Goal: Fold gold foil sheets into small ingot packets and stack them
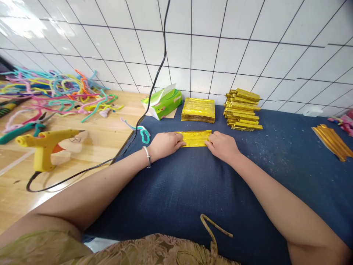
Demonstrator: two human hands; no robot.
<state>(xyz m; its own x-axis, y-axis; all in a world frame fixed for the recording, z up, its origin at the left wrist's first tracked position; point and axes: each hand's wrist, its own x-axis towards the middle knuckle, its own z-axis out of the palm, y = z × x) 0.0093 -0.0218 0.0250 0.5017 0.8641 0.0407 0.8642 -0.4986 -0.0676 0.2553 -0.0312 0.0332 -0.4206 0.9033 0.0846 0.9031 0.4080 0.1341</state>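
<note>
A strip of shiny gold paper, creased lengthwise, lies on the dark blue cloth between my hands. At its left end, my left hand grips it with curled fingers, thumb on top. My right hand pinches the opposite end in the same way. Just beyond the strip sits a neat stack of flat gold paper. To the right of that stack, a pile of narrow folded gold strips rises near the wall.
Left, on the wooden table, are a yellow glue gun, teal-handled pliers and tangled pipe cleaners. A black cord hangs down across the cloth's edge. A green tissue pack stands by the wall; pleated gold paper lies far right.
</note>
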